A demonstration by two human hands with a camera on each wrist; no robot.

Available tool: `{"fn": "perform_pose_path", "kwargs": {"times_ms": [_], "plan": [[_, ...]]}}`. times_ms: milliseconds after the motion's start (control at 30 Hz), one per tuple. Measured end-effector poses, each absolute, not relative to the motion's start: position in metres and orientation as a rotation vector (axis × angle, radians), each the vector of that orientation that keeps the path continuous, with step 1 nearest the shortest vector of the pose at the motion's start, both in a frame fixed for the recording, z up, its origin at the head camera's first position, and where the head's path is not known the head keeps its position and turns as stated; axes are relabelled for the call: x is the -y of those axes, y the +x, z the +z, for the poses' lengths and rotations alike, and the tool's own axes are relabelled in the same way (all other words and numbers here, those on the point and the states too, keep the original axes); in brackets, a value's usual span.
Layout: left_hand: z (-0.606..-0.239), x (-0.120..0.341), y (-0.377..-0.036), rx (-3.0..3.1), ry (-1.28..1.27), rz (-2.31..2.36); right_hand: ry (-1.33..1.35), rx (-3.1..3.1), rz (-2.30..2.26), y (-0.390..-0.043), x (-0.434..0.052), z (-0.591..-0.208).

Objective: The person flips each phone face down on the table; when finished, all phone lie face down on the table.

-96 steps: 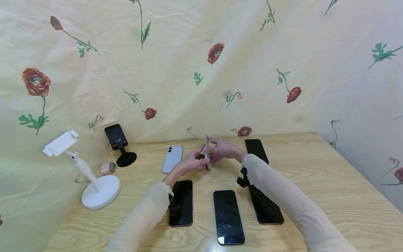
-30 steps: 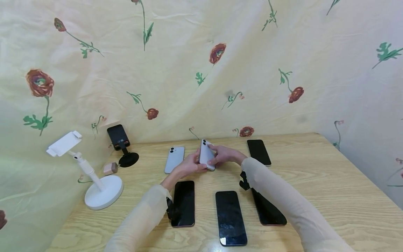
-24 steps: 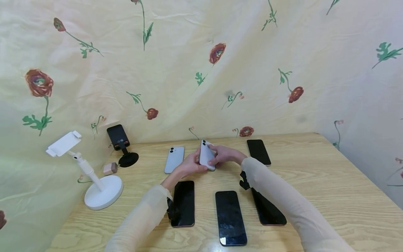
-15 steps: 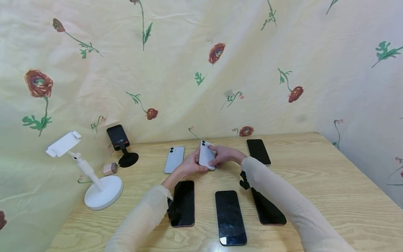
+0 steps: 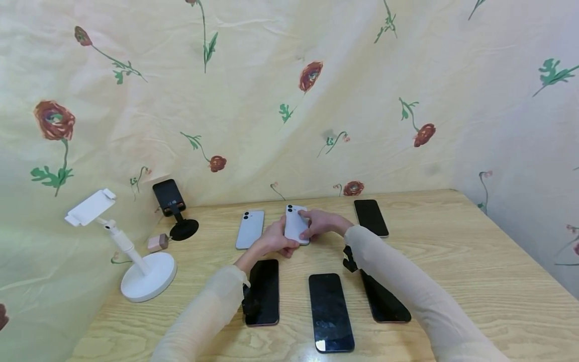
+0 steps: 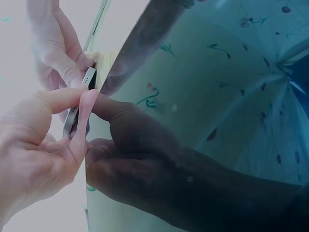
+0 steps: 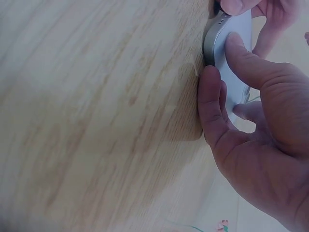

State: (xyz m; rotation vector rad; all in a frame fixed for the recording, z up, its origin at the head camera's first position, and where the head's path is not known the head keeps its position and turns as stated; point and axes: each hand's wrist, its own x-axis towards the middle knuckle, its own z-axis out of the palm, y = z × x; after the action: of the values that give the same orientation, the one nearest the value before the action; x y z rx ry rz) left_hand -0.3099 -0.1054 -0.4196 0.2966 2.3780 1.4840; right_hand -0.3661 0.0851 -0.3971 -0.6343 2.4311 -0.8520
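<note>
both hands are holding 1 white phone (image 5: 296,224) back-side up, camera lenses at the far end, low over the wooden table (image 5: 452,251) near its far middle. the left hand (image 5: 275,240) is gripping the phone's left edge with curled fingers, thumb on top. the right hand (image 5: 322,222) is gripping the right edge, fingers curled over the back. in the right wrist view the phone (image 7: 231,58) is sitting tilted, its lower edge at or just above the table (image 7: 96,121), a right finger pressing on its back; cannot tell if it is touching the wood. in the left wrist view the left hand (image 6: 43,159) is pinching the phone's thin edge (image 6: 77,111), and the glossy face is reflecting fingers.

a 2nd white phone (image 5: 249,229) is lying back-up just left of the held one, apart from it. a black phone (image 5: 371,217) is lying screen-up to the right, at the far side. 3 black phones are lying in a near row: left (image 5: 262,292), middle (image 5: 330,311), right (image 5: 386,299), the right one partly under the right sleeve. a white phone stand (image 5: 135,261) is standing at the far left, a black stand (image 5: 174,211) behind it, a small pinkish block (image 5: 156,243) between them. floral cloth (image 5: 289,100) is hanging behind the table.
</note>
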Motion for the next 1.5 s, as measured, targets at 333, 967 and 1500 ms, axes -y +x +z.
{"fn": "perform_pose_path", "kwargs": {"times_ms": [333, 967, 1500], "plan": [[-0.4169, 0.1027, -0.3092, -2.449, 0.192, 1.344, -0.655, -2.437, -0.832, -0.3657, -0.0864, -0.3978], [-0.4126, 0.0995, -0.3057, -2.488, 0.198, 1.283, -0.641, -2.441, -0.796, -0.3653, -0.0868, -0.3962], [-0.4125, 0.0995, -0.3046, -2.484, 0.200, 1.287, -0.600, -2.437, -0.795, -0.3643, -0.0864, -0.3945]]}}
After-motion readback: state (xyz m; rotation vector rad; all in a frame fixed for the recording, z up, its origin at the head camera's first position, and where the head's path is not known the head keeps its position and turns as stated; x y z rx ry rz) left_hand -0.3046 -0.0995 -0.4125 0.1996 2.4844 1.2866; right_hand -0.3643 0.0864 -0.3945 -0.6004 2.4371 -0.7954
